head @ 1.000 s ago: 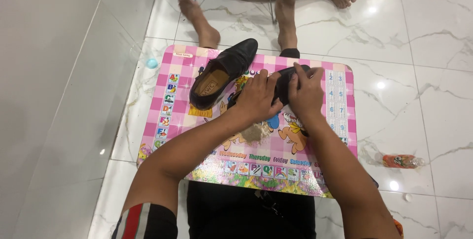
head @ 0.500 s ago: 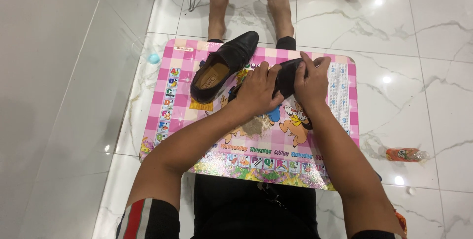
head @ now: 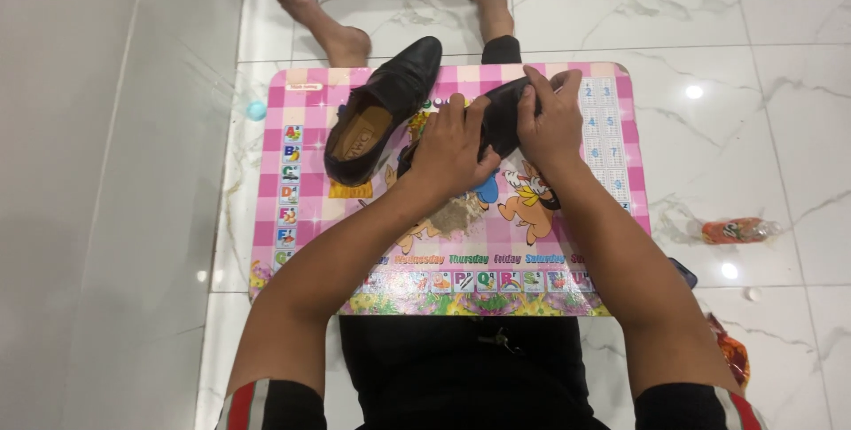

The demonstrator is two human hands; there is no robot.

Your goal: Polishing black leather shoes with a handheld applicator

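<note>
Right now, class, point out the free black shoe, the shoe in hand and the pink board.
free black shoe (head: 377, 120), head view, tan insole.
held shoe (head: 503, 111), head view, upper between hands.
pink board (head: 306, 217), head view, checked left part.

This is looking like a home: a person is sitting barefoot on a glossy white marble-tiled floor (head: 762, 22) that is reflecting ceiling lights. A child's pink checked lap desk (head: 292, 217), printed with cartoons and alphabet pictures, is lying across the lap.

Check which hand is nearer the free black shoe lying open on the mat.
Left. The left hand grips the other shoe right beside the free black shoe; the right hand is farther off.
</note>
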